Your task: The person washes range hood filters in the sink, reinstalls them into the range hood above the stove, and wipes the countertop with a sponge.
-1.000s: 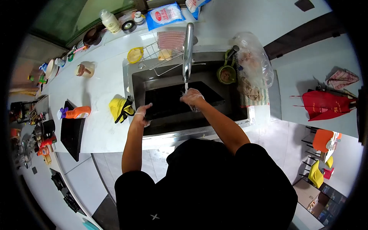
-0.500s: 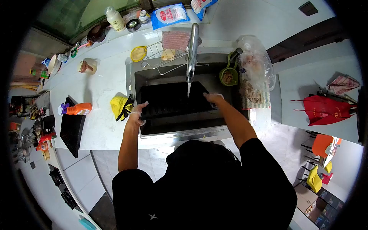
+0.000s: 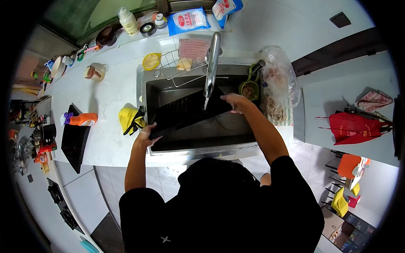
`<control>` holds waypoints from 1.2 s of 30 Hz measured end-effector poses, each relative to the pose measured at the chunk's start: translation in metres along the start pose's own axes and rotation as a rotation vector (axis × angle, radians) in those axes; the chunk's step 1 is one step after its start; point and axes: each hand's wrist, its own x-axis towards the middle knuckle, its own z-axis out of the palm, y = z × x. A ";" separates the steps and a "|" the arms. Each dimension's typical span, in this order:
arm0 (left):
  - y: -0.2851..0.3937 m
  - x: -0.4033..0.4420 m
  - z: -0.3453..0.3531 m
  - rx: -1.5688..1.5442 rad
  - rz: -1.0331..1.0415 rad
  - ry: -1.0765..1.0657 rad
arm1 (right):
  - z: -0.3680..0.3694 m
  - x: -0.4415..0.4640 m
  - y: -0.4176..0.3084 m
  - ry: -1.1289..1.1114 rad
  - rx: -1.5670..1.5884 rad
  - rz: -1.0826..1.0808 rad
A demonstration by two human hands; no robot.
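A black rectangular panel (image 3: 185,110) with a ridged area is held tilted over the sink (image 3: 236,130), its right end higher up than its left in the head view. My left hand (image 3: 145,134), in a thin clear glove, grips the lower left corner. At the other end, my right hand (image 3: 234,102), also gloved, is closed on the right edge. Water runs from the chrome faucet (image 3: 213,63) onto or just in front of the panel. Some of my fingers are hidden behind it.
Left of the sink lies a yellow and black cloth (image 3: 130,119). Farther left, an orange bottle (image 3: 83,119) lies by a second black panel (image 3: 75,141). A green strainer (image 3: 249,87) sits in the sink's right corner, beside plastic bags (image 3: 278,71). A wire rack (image 3: 171,63) spans the back.
The panel has turned from nearly level to slanted, right end up and left end down. My right hand rose slightly and my left hand dropped a little; both keep hold.
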 end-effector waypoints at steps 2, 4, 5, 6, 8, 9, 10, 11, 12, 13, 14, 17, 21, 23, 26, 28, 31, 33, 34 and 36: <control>0.002 -0.032 0.007 0.132 -0.009 -0.035 | 0.006 -0.019 -0.008 0.047 0.138 -0.013; -0.003 -0.040 0.000 0.227 -0.026 -0.076 | 0.010 -0.054 -0.019 0.006 0.276 -0.052; -0.004 -0.036 -0.014 0.259 -0.040 -0.098 | 0.014 -0.063 -0.022 -0.017 0.345 -0.070; -0.002 -0.042 -0.018 0.291 -0.053 -0.120 | 0.019 -0.064 -0.023 -0.022 0.375 -0.082; 0.007 -0.053 -0.026 0.584 -0.028 -0.027 | 0.026 -0.066 -0.026 -0.026 0.437 -0.107; 0.010 -0.062 -0.026 0.731 -0.017 0.020 | 0.031 -0.072 -0.027 -0.025 0.448 -0.133; 0.007 -0.064 -0.026 1.074 0.159 0.190 | 0.036 -0.082 -0.029 -0.022 0.458 -0.161; 0.002 -0.068 -0.026 1.409 0.341 0.368 | 0.040 -0.093 -0.031 -0.020 0.470 -0.187; -0.002 -0.072 -0.023 1.737 0.533 0.553 | 0.043 -0.104 -0.031 -0.046 0.470 -0.185; 0.001 -0.110 0.016 1.558 0.564 0.670 | 0.045 -0.115 -0.032 -0.073 0.468 -0.185; -0.002 -0.118 0.030 1.451 0.749 0.520 | 0.047 -0.121 -0.034 -0.101 0.464 -0.185; -0.012 -0.138 0.062 1.253 1.105 0.125 | 0.060 -0.116 -0.031 -0.160 0.437 -0.189; -0.034 -0.137 0.091 1.381 1.357 -0.079 | 0.066 -0.134 -0.027 -0.213 0.437 -0.294; -0.047 -0.110 0.085 1.332 1.392 -0.011 | 0.069 -0.136 -0.032 -0.175 0.484 -0.309; -0.047 -0.106 0.087 1.321 1.416 0.052 | 0.073 -0.129 -0.038 -0.106 0.559 -0.309; -0.044 -0.101 0.086 1.354 1.419 0.064 | 0.074 -0.128 -0.042 -0.075 0.568 -0.309; -0.048 -0.098 0.084 1.330 1.455 0.069 | 0.077 -0.129 -0.044 -0.010 0.551 -0.247; -0.050 -0.097 0.082 1.364 1.424 0.085 | 0.077 -0.120 -0.036 -0.069 0.556 -0.305; -0.051 -0.097 0.082 1.383 1.406 0.093 | 0.078 -0.114 -0.032 -0.099 0.559 -0.332; -0.053 -0.098 0.082 1.337 1.456 0.081 | 0.076 -0.104 -0.030 -0.132 0.549 -0.316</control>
